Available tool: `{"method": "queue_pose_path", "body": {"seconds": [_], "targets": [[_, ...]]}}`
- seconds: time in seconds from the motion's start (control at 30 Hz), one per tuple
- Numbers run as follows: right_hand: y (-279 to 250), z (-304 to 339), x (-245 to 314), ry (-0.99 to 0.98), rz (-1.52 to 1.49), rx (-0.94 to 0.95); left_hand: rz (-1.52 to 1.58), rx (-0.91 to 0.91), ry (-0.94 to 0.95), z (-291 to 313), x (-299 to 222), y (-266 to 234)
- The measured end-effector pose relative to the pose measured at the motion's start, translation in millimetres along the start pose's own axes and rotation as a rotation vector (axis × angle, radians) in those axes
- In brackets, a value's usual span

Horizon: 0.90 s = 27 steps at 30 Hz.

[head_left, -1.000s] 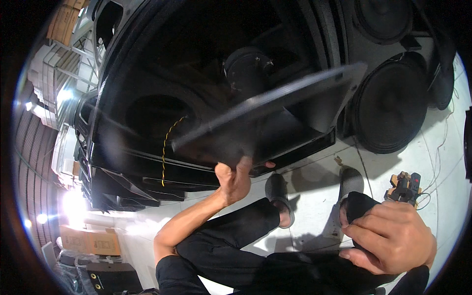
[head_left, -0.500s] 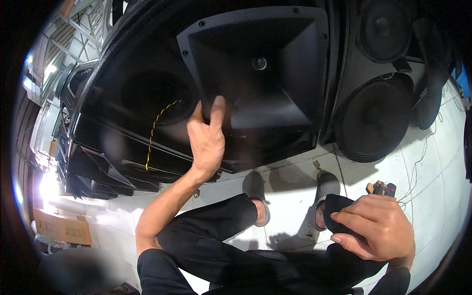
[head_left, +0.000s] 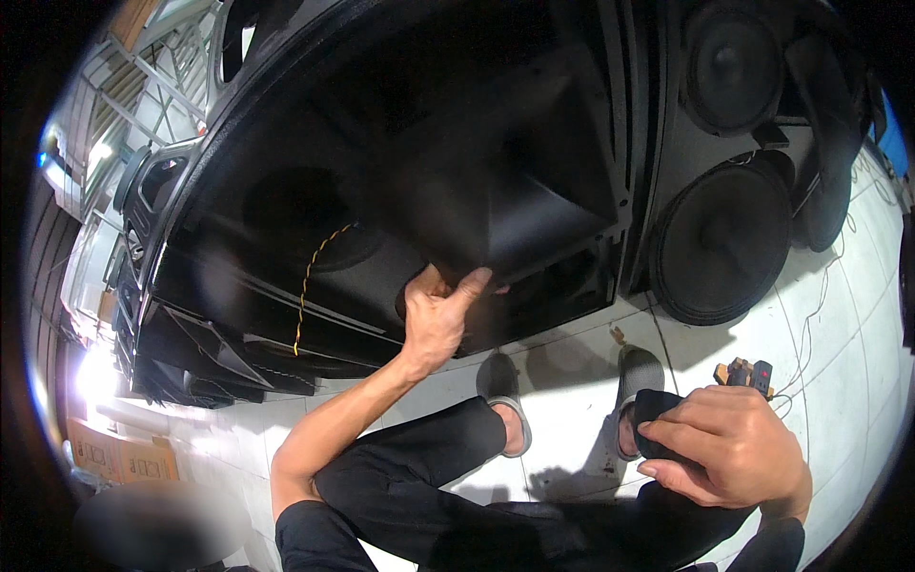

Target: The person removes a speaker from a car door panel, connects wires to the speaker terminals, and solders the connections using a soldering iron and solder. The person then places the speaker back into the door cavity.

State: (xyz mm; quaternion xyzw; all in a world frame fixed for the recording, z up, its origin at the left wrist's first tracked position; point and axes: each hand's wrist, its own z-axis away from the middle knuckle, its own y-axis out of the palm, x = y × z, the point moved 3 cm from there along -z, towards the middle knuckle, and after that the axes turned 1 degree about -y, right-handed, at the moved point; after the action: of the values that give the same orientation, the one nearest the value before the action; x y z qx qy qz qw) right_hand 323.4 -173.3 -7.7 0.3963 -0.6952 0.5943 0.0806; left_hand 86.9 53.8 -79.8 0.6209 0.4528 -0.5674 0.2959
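Observation:
My left hand (head_left: 437,322) is closed on the lower edge of a black speaker horn (head_left: 538,214), with the thumb on top and the other fingers partly hidden under the rim. The horn is tilted and blurred in front of a large black speaker cabinet (head_left: 238,229). From a dark round opening beside the horn hangs a twisted yellow-and-black wire (head_left: 303,296), its end loose. Over my black-trousered knee (head_left: 653,419) rests my right hand (head_left: 726,446), fingers curved, thumb apart, nothing visible in it.
Another cabinet with a large round speaker cone (head_left: 721,243) and a smaller cone (head_left: 734,71) stands at the right. On the white tiled floor lie a small block-like item (head_left: 743,375) and a thin cable (head_left: 808,334). A cardboard box (head_left: 124,453) is at the lower left.
The horn has tilted, so its bright throat no longer shows. My left hand has moved down and right with its edge. My right hand stays on the knee.

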Motion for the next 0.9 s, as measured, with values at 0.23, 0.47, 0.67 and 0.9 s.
{"method": "queue_pose_path", "body": {"seconds": [0.23, 0.47, 0.67, 0.9], "targets": [[-4, 1, 3, -0.037, 0.022, -0.028, -0.466, 0.092, 0.272, 6, 22, -10], [-3, 1, 3, -0.084, 0.012, -0.077, -0.445, 0.271, 0.478, 7, 23, -6], [-3, 2, 1, -0.063, -0.013, -0.046, -0.504, 0.164, 0.369, 10, 26, -2], [-3, 2, 2, -0.065, 0.000, -0.055, -0.290, 0.071, 0.260, 12, 17, 7]]}}
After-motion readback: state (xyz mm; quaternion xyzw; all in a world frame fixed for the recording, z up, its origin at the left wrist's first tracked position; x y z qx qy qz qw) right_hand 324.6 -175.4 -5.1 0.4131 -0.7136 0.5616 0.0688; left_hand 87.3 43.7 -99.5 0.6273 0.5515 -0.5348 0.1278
